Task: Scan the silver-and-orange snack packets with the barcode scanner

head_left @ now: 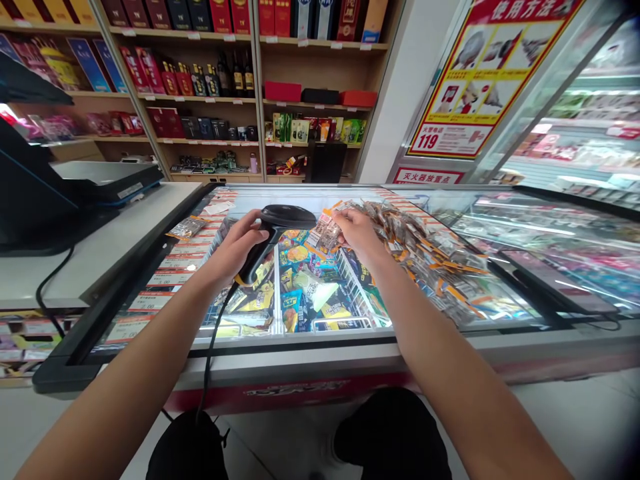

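My left hand [239, 245] is wrapped round the grip of a black barcode scanner [287, 217], whose head points right and whose cable hangs down at the front. My right hand [356, 233] pinches a small clear snack packet [324, 230] with orange edges, held just right of the scanner head. Both are above the glass top of a chest freezer [300, 343]. Beside my right forearm lies a large heap of similar snack packets [425, 253] on the glass. One single packet [189, 227] rests apart at the left, on the price labels.
Under the glass, wire baskets [357, 287] hold colourful ice cream packs. A counter [55, 280] with a dark machine and a flat device stands at left. Shelves [200, 100] of boxes and bottles line the back. A dark flat object [545, 283] lies on the freezer's right side.
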Demonstrator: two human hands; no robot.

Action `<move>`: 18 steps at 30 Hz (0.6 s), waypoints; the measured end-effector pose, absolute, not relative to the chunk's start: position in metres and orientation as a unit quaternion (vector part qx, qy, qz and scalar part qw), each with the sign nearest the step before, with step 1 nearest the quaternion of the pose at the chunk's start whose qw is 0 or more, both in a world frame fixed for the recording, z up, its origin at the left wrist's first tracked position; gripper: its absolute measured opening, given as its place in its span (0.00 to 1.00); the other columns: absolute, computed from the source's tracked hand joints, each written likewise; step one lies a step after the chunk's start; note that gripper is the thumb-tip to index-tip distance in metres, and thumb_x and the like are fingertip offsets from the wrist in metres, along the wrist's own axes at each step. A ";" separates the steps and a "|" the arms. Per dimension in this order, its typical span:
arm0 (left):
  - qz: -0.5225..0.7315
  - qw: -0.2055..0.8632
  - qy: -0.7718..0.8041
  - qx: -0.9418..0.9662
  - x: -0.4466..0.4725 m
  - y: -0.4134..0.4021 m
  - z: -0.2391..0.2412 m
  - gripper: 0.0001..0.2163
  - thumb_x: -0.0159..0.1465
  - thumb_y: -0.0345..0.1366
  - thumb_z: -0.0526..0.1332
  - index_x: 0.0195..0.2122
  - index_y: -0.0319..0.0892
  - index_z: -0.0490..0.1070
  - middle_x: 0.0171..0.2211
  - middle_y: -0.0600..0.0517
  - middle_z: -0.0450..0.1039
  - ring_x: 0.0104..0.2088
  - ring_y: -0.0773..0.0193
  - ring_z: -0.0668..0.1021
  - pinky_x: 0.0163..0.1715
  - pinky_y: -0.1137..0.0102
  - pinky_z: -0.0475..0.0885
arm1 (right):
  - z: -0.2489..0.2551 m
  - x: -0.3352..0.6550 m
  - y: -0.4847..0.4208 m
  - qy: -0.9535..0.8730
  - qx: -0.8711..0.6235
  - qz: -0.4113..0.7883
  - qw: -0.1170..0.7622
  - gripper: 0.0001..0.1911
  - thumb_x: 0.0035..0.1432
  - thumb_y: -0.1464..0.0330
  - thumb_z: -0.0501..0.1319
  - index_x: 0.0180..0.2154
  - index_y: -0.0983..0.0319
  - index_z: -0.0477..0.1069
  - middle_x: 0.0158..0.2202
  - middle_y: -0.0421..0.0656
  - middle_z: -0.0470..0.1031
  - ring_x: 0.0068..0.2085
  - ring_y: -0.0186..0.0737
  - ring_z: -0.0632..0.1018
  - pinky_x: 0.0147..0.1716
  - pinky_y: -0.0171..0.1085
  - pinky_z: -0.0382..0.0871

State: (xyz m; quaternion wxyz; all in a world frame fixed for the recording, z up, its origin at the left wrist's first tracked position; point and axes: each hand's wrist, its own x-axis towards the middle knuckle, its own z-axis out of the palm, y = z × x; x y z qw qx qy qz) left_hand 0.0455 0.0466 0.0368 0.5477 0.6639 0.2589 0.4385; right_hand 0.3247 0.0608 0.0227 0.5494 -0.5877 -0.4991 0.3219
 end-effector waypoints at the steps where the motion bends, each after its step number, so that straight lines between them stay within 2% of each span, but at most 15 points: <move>1: 0.439 0.549 0.257 0.663 0.045 0.047 0.037 0.17 0.60 0.40 0.62 0.50 0.45 0.68 0.32 0.56 0.72 0.24 0.65 0.76 0.24 0.71 0.68 | 0.022 0.325 0.061 -0.503 -0.590 0.319 0.546 0.14 0.63 0.58 0.68 0.31 0.59 0.70 0.22 0.34 0.61 0.19 0.31 0.66 0.18 0.32 0.57; 7: 0.455 0.546 0.280 0.645 0.048 0.043 0.038 0.17 0.57 0.39 0.64 0.48 0.46 0.71 0.31 0.56 0.72 0.24 0.66 0.76 0.25 0.71 0.69 | 0.023 0.325 0.060 -0.513 -0.590 0.318 0.536 0.15 0.61 0.56 0.69 0.31 0.58 0.70 0.22 0.33 0.59 0.20 0.31 0.66 0.19 0.32 0.59; 11: 0.508 0.527 0.313 0.605 0.050 0.045 0.042 0.17 0.56 0.40 0.64 0.47 0.45 0.70 0.31 0.55 0.75 0.23 0.65 0.77 0.25 0.71 0.70 | 0.022 0.323 0.058 -0.496 -0.604 0.353 0.515 0.15 0.57 0.56 0.73 0.31 0.57 0.72 0.19 0.32 0.58 0.19 0.30 0.62 0.18 0.31 0.61; 13: 0.551 0.511 0.330 0.571 0.049 0.048 0.043 0.17 0.55 0.39 0.64 0.46 0.45 0.69 0.32 0.54 0.76 0.23 0.66 0.77 0.23 0.71 0.70 | 0.020 0.317 0.055 -0.485 -0.612 0.399 0.482 0.14 0.57 0.58 0.73 0.33 0.58 0.73 0.19 0.33 0.62 0.19 0.30 0.64 0.19 0.32 0.65; 15: 0.576 0.498 0.343 0.550 0.047 0.051 0.045 0.15 0.55 0.39 0.63 0.43 0.45 0.68 0.32 0.54 0.77 0.22 0.67 0.76 0.22 0.72 0.69 | 0.017 0.308 0.051 -0.503 -0.580 0.478 0.427 0.13 0.57 0.58 0.73 0.37 0.58 0.76 0.26 0.39 0.76 0.24 0.35 0.75 0.26 0.35 0.75; 16: 0.584 0.492 0.347 0.545 0.046 0.052 0.045 0.14 0.55 0.39 0.63 0.42 0.45 0.67 0.32 0.54 0.77 0.22 0.67 0.76 0.22 0.73 0.69 | 0.016 0.303 0.048 -0.526 -0.543 0.524 0.392 0.15 0.57 0.58 0.74 0.41 0.59 0.78 0.34 0.43 0.81 0.30 0.39 0.80 0.33 0.38 0.80; 18: 0.588 0.488 0.354 0.540 0.045 0.053 0.046 0.13 0.55 0.40 0.63 0.40 0.45 0.66 0.31 0.54 0.76 0.22 0.67 0.76 0.21 0.73 0.69 | 0.014 0.294 0.043 -0.583 -0.456 0.588 0.326 0.24 0.55 0.57 0.75 0.51 0.58 0.78 0.53 0.50 0.81 0.48 0.47 0.84 0.49 0.43 0.80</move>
